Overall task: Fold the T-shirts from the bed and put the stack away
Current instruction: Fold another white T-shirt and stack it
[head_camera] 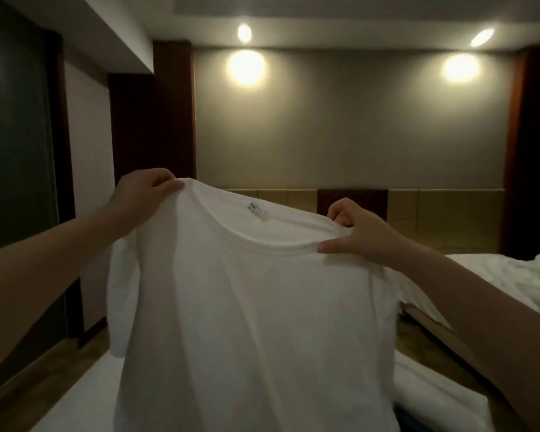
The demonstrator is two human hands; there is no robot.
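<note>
White T-shirt (247, 307) held by left hand (144, 196), right hand (363, 236).

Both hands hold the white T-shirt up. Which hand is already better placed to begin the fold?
Probably the left hand: it pinches the T-shirt on the shoulder, clear of the collar. The right hand pinches the collar rim, with the sleeve drooping outside.

Well below our left fingers (166, 184) lies the bed (85, 397), covered by a white sheet (60, 413); right of our right fingers (334, 248), a second bed (471, 260) carries rumpled bedding (536, 275).
</note>
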